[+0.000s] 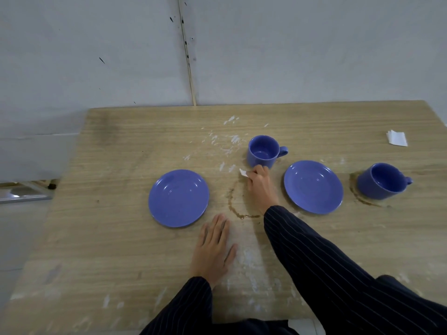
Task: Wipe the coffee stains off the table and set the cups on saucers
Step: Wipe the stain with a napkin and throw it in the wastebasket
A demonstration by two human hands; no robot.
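Observation:
Two blue saucers lie on the wooden table (108, 238): the left saucer (178, 198) and the right saucer (313, 186). A blue cup (264, 151) stands on the table behind and between them. A second blue cup (382, 181) stands at the right on a brown coffee ring (362, 200). Another coffee ring (233, 206) marks the table between the saucers. My right hand (260, 186) pinches a small white tissue (243, 172) at the top of that ring, just in front of the middle cup. My left hand (214, 247) rests flat on the table, fingers straight.
A folded white napkin (397, 138) lies at the far right of the table. White scuff marks (226, 143) streak the surface behind the ring and near the front edge. A grey wall stands close behind the table; the table's left edge drops to the floor.

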